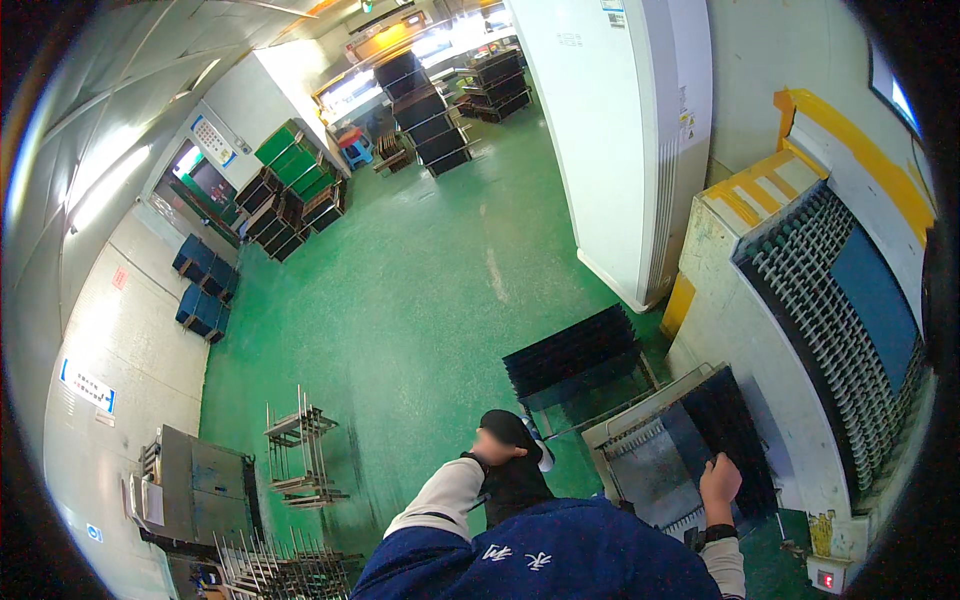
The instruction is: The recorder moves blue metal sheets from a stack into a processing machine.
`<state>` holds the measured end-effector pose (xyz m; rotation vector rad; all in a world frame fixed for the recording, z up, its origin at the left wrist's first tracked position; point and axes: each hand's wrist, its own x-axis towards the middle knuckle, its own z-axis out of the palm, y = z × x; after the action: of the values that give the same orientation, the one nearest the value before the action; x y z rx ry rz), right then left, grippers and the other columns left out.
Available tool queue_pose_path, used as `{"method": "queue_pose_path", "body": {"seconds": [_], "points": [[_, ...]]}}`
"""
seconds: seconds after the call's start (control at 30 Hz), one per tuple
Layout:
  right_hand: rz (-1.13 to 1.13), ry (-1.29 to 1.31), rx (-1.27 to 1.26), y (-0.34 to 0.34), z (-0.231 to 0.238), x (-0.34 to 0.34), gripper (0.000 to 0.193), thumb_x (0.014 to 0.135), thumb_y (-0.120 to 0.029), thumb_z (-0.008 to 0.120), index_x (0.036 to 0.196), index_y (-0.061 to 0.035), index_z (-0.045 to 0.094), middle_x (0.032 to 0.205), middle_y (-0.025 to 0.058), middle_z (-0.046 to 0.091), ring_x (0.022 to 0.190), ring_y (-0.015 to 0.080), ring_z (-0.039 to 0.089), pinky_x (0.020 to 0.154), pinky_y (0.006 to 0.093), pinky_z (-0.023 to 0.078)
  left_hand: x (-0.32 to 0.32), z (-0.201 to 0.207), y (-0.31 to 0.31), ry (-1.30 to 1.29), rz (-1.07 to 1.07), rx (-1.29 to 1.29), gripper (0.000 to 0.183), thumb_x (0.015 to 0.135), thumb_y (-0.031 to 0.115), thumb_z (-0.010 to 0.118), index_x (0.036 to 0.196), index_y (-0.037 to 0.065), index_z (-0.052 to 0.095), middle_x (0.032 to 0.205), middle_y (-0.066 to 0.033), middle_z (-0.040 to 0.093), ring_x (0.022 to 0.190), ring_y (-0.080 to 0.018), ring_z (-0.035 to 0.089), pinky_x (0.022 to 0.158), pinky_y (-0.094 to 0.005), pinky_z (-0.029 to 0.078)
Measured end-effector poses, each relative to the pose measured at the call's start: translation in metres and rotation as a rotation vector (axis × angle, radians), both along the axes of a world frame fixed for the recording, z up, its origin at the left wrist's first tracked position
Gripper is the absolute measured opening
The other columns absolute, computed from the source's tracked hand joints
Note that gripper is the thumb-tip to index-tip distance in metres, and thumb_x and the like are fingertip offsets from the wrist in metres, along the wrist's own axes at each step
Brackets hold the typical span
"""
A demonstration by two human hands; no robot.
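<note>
My right hand (720, 482) is closed at the edge of a thin dark blue-grey panel (685, 438), which leans over a slotted metal rack (648, 470). Just beyond that hand, a row of black panels (735, 425) stands packed in the same rack. My left hand (492, 448) is by my dark trouser leg, bent back toward my body; its fingers are blurred, so what it does is unclear. Ahead of the rack, another batch of black panels (570, 355) stands on a metal frame.
On the right, a machine with a roller conveyor (830, 300) carries a blue panel (875, 305). A tall white cabinet (625, 130) stands ahead. Metal stands (300, 445) and a grey cabinet (215, 490) are at left. Stacked black racks (425, 115) stand far off on the green floor (400, 280).
</note>
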<state>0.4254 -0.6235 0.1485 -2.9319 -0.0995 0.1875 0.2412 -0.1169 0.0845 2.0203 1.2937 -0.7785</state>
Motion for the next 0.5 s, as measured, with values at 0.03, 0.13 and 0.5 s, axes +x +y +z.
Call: {"method": "queue_pose_path", "body": {"seconds": [0.03, 0.13, 0.5], "points": [[0.0, -0.003, 0.0, 0.0, 0.0, 0.0, 0.023, 0.084, -0.022, 0.068, 0.097, -0.0036, 0.062, 0.093, 0.0164, 0.067, 0.086, 0.0348, 0.066, 0.073, 0.0458, 0.052, 0.001, 0.001, 0.0, 0.004, -0.002, 0.0, 0.157, 0.051, 0.064, 0.087, 0.143, -0.014, -0.013, 0.139, -0.0326, 0.043, 0.13, -0.0386, 0.047, 0.108, -0.039, 0.039], [-0.008, 0.012, -0.023, 0.0, 0.001, 0.0, 0.023, 0.084, -0.022, 0.068, 0.097, -0.0037, 0.062, 0.093, 0.0163, 0.068, 0.087, 0.0348, 0.066, 0.073, 0.0458, 0.052, 0.002, 0.005, -0.001, 0.012, -0.002, 0.003, 0.157, 0.051, 0.064, 0.087, 0.143, -0.014, -0.013, 0.139, -0.0325, 0.043, 0.129, -0.0384, 0.047, 0.108, -0.0391, 0.038], [0.007, -0.023, 0.013, -0.001, -0.001, 0.0, 0.023, 0.083, -0.021, 0.068, 0.096, -0.0034, 0.063, 0.092, 0.0173, 0.068, 0.085, 0.0357, 0.066, 0.073, 0.0459, 0.052, 0.005, 0.003, 0.0, 0.055, -0.005, 0.004, 0.155, 0.055, 0.068, 0.083, 0.144, -0.011, -0.016, 0.135, -0.0296, 0.049, 0.128, -0.0364, 0.049, 0.107, -0.0397, 0.039]]}}
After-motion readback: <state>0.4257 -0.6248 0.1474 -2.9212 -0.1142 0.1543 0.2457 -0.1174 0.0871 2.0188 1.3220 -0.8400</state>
